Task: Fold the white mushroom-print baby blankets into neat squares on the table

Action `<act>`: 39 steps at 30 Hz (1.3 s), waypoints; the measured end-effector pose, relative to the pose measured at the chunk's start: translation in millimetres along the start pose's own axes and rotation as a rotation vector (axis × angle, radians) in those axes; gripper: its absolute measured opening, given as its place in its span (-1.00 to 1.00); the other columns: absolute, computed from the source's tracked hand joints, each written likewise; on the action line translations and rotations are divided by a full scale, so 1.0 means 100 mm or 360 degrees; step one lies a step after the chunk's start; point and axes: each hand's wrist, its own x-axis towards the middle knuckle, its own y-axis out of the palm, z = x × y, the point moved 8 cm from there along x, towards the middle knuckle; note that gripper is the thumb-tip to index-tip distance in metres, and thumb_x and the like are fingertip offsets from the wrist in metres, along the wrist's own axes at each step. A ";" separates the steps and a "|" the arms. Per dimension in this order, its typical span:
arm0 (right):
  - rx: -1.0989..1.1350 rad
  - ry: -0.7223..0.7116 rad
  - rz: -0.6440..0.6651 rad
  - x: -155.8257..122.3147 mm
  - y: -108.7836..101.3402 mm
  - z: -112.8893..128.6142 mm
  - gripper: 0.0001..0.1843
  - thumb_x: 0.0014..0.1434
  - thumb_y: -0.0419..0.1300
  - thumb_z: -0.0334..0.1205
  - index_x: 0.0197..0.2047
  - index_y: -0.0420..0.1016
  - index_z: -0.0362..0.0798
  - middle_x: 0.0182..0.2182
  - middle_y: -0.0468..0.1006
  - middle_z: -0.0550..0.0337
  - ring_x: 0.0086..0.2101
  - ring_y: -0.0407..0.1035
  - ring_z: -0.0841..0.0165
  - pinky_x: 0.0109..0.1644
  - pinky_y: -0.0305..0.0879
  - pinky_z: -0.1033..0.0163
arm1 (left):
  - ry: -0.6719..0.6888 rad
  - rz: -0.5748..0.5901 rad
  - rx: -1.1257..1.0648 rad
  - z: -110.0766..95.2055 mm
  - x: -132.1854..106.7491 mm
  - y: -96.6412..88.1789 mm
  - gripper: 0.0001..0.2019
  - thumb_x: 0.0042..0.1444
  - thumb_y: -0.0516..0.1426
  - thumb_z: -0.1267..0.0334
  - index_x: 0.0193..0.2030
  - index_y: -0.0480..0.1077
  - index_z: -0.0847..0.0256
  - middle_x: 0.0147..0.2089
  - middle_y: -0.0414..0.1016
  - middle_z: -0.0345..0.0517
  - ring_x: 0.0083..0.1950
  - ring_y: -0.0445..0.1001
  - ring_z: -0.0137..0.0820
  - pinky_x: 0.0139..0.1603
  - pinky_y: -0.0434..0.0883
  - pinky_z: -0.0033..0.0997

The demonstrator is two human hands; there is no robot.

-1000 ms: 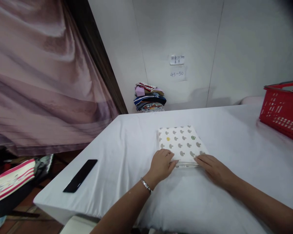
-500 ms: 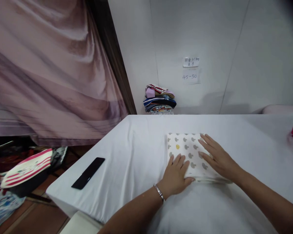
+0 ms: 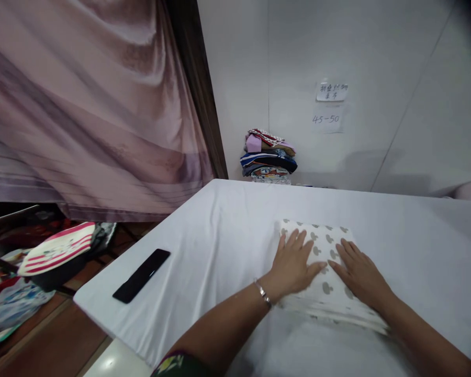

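Note:
A folded white cloth (image 3: 326,285) printed with grey mushroom shapes lies on the white-covered table (image 3: 227,230). My left hand (image 3: 294,264) lies flat on its left part, fingers spread and stretched out. My right hand (image 3: 359,272) rests flat on its right part, fingers extended toward the wall. Both palms press down on the cloth and hold nothing. A thin bracelet sits on my left wrist.
A black phone (image 3: 141,268) lies near the table's left edge. A stack of folded clothes (image 3: 269,162) sits against the wall at the back. A pink curtain (image 3: 86,104) hangs on the left, with striped bags (image 3: 57,250) on the floor below. Paper notes (image 3: 329,104) are stuck on the wall.
Both hands moved from the cloth's near edge up onto its top and now lie flat on it. The view swung left, so the red basket left the picture.

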 end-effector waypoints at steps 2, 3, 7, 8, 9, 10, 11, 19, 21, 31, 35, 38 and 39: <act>-0.0012 0.0012 0.0038 0.00 0.02 0.00 -0.39 0.23 -0.13 0.10 0.16 0.21 -0.18 0.21 0.16 -0.12 0.20 -0.03 0.04 0.07 0.21 -0.07 | -0.0130 -0.0004 0.0052 0.18 0.23 0.12 -0.37 0.19 -0.18 -0.14 0.26 0.03 0.25 0.36 -0.11 0.05 0.37 -0.24 -0.14 0.29 -0.09 0.08; -0.0014 0.0028 0.0063 -0.01 0.03 0.00 -0.38 0.23 -0.14 0.10 0.17 0.20 -0.18 0.22 0.15 -0.11 0.21 -0.04 0.06 0.08 0.20 -0.05 | -0.0211 0.0062 0.0044 0.29 0.31 0.23 -0.35 0.17 -0.18 -0.15 0.26 0.03 0.28 0.36 -0.11 0.07 0.37 -0.24 -0.12 0.29 -0.09 0.09; -0.0023 0.0107 0.0181 -0.06 0.06 -0.03 -0.34 0.23 -0.19 0.11 0.21 0.16 -0.18 0.24 0.10 -0.05 0.22 -0.07 0.12 0.13 0.15 -0.03 | -0.0328 0.0210 -0.0077 0.50 0.39 0.61 -0.29 0.16 -0.25 -0.19 0.31 -0.06 0.26 0.39 -0.21 0.01 0.38 -0.30 -0.13 0.29 -0.12 0.09; -0.0035 0.0115 0.0210 -0.05 0.04 -0.03 -0.34 0.23 -0.20 0.12 0.21 0.18 -0.16 0.24 0.11 -0.05 0.22 -0.07 0.12 0.14 0.12 -0.05 | -0.0329 0.0206 -0.0090 0.51 0.38 0.65 -0.29 0.15 -0.26 -0.19 0.32 -0.08 0.25 0.39 -0.23 -0.01 0.38 -0.32 -0.13 0.29 -0.14 0.09; -0.0050 0.0113 0.0239 -0.02 0.02 -0.02 -0.34 0.22 -0.21 0.14 0.19 0.21 -0.15 0.23 0.12 -0.04 0.22 -0.06 0.10 0.15 0.08 -0.09 | -0.0326 0.0201 -0.0095 0.52 0.37 0.66 -0.28 0.15 -0.27 -0.20 0.32 -0.09 0.25 0.39 -0.24 -0.01 0.38 -0.33 -0.14 0.29 -0.15 0.09; -0.0066 0.0106 0.0254 0.03 -0.03 0.00 -0.33 0.21 -0.21 0.15 0.17 0.24 -0.13 0.22 0.15 -0.05 0.21 -0.05 0.08 0.16 0.04 -0.13 | -0.0325 0.0201 -0.0095 0.51 0.36 0.67 -0.28 0.15 -0.27 -0.20 0.32 -0.09 0.25 0.39 -0.24 -0.01 0.38 -0.34 -0.14 0.29 -0.16 0.09; -0.0080 0.0093 0.0248 0.11 -0.09 0.02 -0.33 0.20 -0.20 0.16 0.16 0.25 -0.12 0.21 0.16 -0.06 0.21 -0.04 0.06 0.16 0.00 -0.16 | -0.0327 0.0196 -0.0090 0.51 0.35 0.67 -0.28 0.15 -0.26 -0.19 0.32 -0.09 0.25 0.39 -0.24 -0.01 0.38 -0.34 -0.14 0.29 -0.16 0.09; 0.0026 -0.0057 0.0118 0.70 -0.04 0.25 -0.31 0.22 -0.24 0.14 0.21 0.17 -0.17 0.23 0.12 -0.08 0.23 -0.10 0.12 0.22 -0.11 -0.09 | -0.0322 0.0131 -0.0004 0.48 0.35 0.63 -0.33 0.16 -0.20 -0.12 0.31 -0.07 0.26 0.39 -0.20 0.00 0.38 -0.30 -0.14 0.28 -0.12 0.11; 0.0035 -0.0060 0.0191 0.67 0.16 0.23 -0.30 0.21 -0.24 0.16 0.19 0.22 -0.14 0.21 0.16 -0.07 0.21 -0.04 0.11 0.21 -0.10 -0.10 | -0.0304 0.0115 0.0012 0.47 0.34 0.62 -0.35 0.17 -0.18 -0.08 0.31 -0.05 0.26 0.38 -0.18 0.00 0.38 -0.28 -0.14 0.28 -0.13 0.11; -0.0036 -0.0052 0.0242 0.61 0.28 0.19 -0.29 0.22 -0.27 0.14 0.23 0.16 -0.15 0.24 0.11 -0.03 0.23 -0.08 0.16 0.23 -0.14 -0.06 | -0.0219 0.0020 0.0118 0.41 0.64 0.47 -0.46 0.20 -0.18 0.08 0.25 0.07 0.34 0.34 -0.03 0.06 0.36 -0.18 -0.17 0.32 -0.25 0.00; -0.0015 -0.0026 0.0293 0.61 0.30 0.18 -0.31 0.22 -0.27 0.14 0.24 0.14 -0.11 0.25 0.10 0.00 0.23 -0.10 0.16 0.23 -0.14 -0.07 | -0.0213 0.0037 0.0063 0.51 0.67 0.65 -0.44 0.21 -0.19 0.05 0.26 0.05 0.34 0.34 -0.01 0.06 0.36 -0.16 -0.20 0.33 -0.21 -0.05; -0.0038 -0.0028 0.0299 0.61 0.29 0.18 -0.32 0.23 -0.27 0.12 0.24 0.14 -0.14 0.24 0.10 -0.02 0.23 -0.09 0.16 0.23 -0.14 -0.06 | -0.0209 -0.0008 -0.0004 0.53 0.67 0.69 -0.45 0.20 -0.17 0.05 0.25 0.06 0.32 0.33 0.00 0.07 0.36 -0.15 -0.20 0.33 -0.22 -0.03; -0.0048 -0.0028 0.0301 0.61 0.29 0.18 -0.32 0.23 -0.27 0.11 0.24 0.15 -0.14 0.24 0.10 -0.02 0.23 -0.09 0.16 0.23 -0.14 -0.06 | -0.0208 -0.0010 -0.0048 0.53 0.68 0.68 -0.46 0.19 -0.15 0.06 0.25 0.07 0.31 0.33 0.01 0.06 0.36 -0.14 -0.21 0.33 -0.22 -0.03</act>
